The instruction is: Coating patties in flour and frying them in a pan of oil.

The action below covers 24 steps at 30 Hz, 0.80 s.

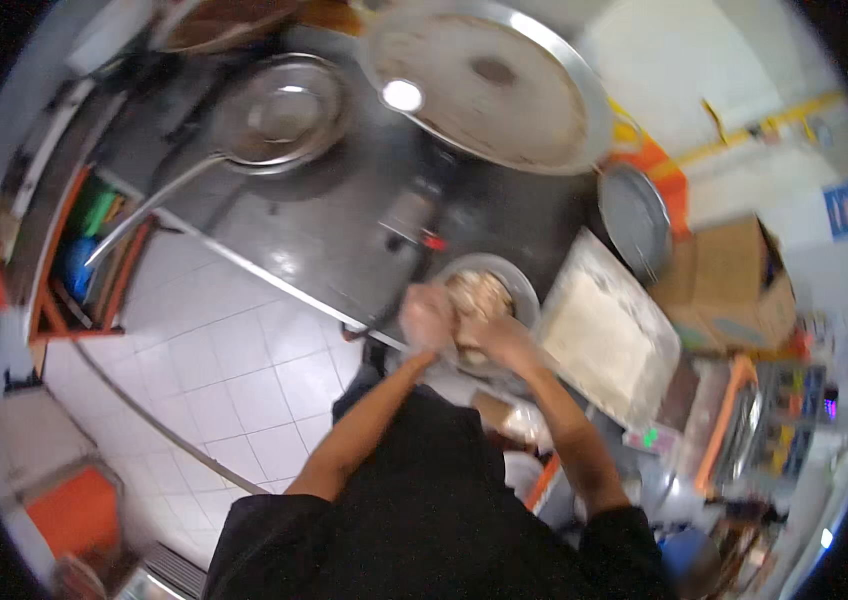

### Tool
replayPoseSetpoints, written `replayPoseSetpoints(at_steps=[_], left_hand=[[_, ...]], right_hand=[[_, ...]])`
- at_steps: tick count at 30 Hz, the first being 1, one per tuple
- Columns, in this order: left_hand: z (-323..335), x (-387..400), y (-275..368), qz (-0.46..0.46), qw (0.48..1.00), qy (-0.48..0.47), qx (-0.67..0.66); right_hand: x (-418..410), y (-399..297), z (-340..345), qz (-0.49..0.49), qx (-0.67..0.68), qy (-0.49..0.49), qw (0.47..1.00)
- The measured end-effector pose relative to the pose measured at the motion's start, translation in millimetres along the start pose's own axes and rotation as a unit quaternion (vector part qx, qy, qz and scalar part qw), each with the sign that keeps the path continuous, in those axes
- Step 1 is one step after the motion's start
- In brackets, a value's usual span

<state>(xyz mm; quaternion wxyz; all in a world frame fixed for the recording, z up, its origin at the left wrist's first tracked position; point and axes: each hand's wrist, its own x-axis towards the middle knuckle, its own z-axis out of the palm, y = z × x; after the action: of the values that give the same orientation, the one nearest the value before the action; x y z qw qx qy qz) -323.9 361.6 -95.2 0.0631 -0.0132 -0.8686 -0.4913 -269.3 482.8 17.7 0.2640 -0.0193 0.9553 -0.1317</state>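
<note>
A round metal bowl [521, 289] stands before me near the edge of a dark counter, with pale, lumpy food [482, 291] in it, perhaps raw meat pieces. My left hand [426, 316] is at the bowl's left rim, blurred; its fingers cannot be made out. My right hand [500, 341] reaches over the near right side of the bowl, its fingertips at the food. Whether it grips a piece is hidden by blur. To the right of the bowl lies a rectangular tub [600, 341] of white powder, like flour.
A long-handled round pan or strainer [281, 116] sits at the upper left of the counter [274, 217]. A very large round metal pan [491, 82] is at the top. A grey round dish [634, 217] and a cardboard box [728, 281] stand beyond the tub.
</note>
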Motion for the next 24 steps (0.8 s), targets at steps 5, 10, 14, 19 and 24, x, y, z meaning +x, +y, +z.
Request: replayPoseSetpoints(at_steps=[5,10,14,19,24], left_hand=[[-9,-5,20,0.0,0.993,-0.072,-0.094],[-2,-1,25,0.043,0.996,-0.067,-0.042],[-10,8,-4,0.052,0.996,-0.054,-0.058],[-23,46,5,-0.018,0.994,-0.041,-0.102],[-13,118,-90,-0.147,0.958,-0.238,-0.069]], right_hand=[[15,9,19,0.057,-0.023,0.131,0.99],[37,25,66,0.113,-0.049,0.096,0.988],[-10,14,-1,0.071,-0.141,-0.013,0.987],[0,74,68,0.176,-0.154,0.308,0.922],[1,50,103,0.016,-0.371,0.387,0.844]])
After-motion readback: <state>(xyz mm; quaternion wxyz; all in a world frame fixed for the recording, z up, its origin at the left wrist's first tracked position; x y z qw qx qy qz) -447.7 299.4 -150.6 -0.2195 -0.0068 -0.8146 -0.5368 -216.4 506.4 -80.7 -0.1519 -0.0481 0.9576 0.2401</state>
